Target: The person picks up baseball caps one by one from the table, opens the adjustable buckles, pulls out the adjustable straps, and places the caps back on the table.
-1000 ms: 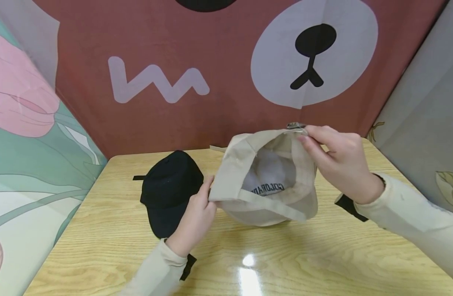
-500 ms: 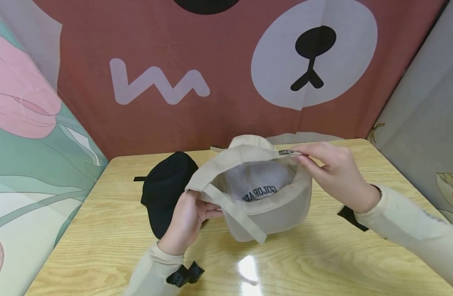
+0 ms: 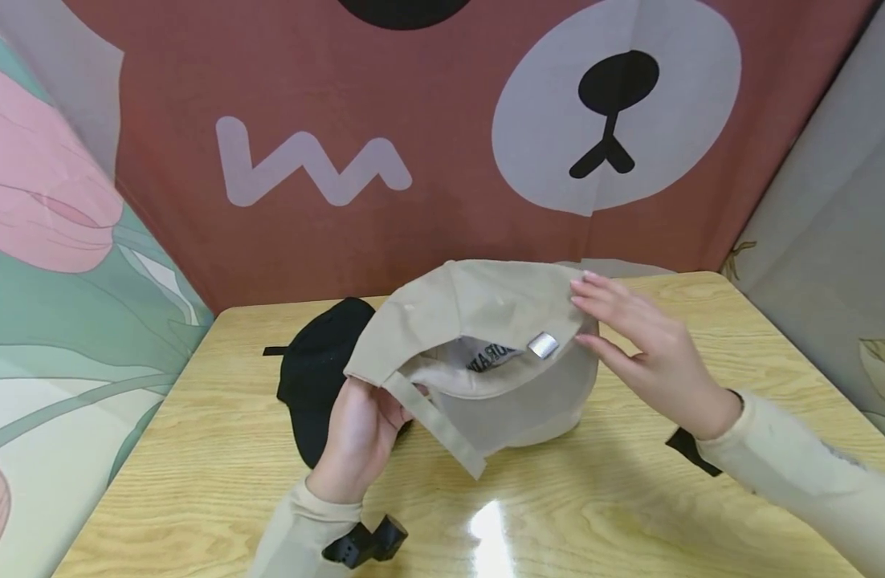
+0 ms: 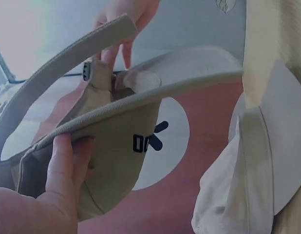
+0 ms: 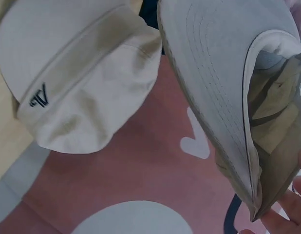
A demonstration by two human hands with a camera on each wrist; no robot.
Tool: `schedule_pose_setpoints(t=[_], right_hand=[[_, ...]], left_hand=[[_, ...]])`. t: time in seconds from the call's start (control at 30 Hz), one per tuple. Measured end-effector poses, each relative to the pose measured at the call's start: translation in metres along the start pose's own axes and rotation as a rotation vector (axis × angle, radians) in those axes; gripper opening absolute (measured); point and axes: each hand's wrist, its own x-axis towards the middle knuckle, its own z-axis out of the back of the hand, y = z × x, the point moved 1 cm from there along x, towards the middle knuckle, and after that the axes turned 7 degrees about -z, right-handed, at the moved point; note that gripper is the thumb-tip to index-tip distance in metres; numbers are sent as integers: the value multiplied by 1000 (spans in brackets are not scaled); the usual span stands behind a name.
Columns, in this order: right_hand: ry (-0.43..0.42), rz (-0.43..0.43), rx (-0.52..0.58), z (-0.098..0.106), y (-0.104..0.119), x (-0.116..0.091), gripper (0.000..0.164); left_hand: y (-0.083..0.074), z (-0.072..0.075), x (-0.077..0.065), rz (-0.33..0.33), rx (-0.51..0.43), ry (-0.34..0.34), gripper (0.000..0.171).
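A beige cap [image 3: 507,293] is held above the table with its opening partly toward me. My left hand [image 3: 357,437] grips its left edge, thumb and fingers on either side of the fabric, as the left wrist view also shows. From there a loose strap [image 3: 442,429] hangs down. My right hand [image 3: 641,345] touches the cap's right side with fairly straight fingers, thumb apart from them. Close to it shows a silver buckle [image 3: 543,345]. Dark lettering [image 3: 489,356] is seen reversed inside the opening. In the right wrist view the brim [image 5: 204,63] points up.
A black cap [image 3: 316,377] lies on the wooden table [image 3: 197,449] at the left, partly behind my left hand. Another pale cap [image 5: 92,97] rests at the back, hidden by the held cap in the head view. A printed cloth [image 3: 327,241] hangs behind the table.
The beige cap has tipped so its back faces up and its opening looks narrower. My right hand has let go of the buckle end and now touches the cap's side; my left hand moved left.
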Motion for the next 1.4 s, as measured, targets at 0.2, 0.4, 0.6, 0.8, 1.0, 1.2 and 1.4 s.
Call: schedule_pose_setpoints(t=[0.2, 0.4, 0.6, 0.8, 1.0, 1.2, 1.4], right_hand=[[-3, -50, 0, -1, -6, -16, 53], [49, -161, 14, -1, -8, -32, 63], [111, -250, 56, -5, -8, -46, 52], [160, -373, 103, -9, -6, -49, 63], [266, -549, 149, -15, -8, -56, 37], [365, -657, 298, -25, -10, -65, 23], [459, -674, 495, -34, -6, -74, 20]], left_hand=[[0, 1, -1, -29, -17, -2, 29], [-4, 1, -2, -74, -41, -7, 29], [-7, 0, -2, -103, -83, 12, 30], [-7, -1, -2, -111, -117, 10, 32], [-6, -2, -1, -121, -154, 4, 33], [-4, -4, 0, -132, -217, 11, 34], [-1, -6, -1, -118, -250, 9, 33]])
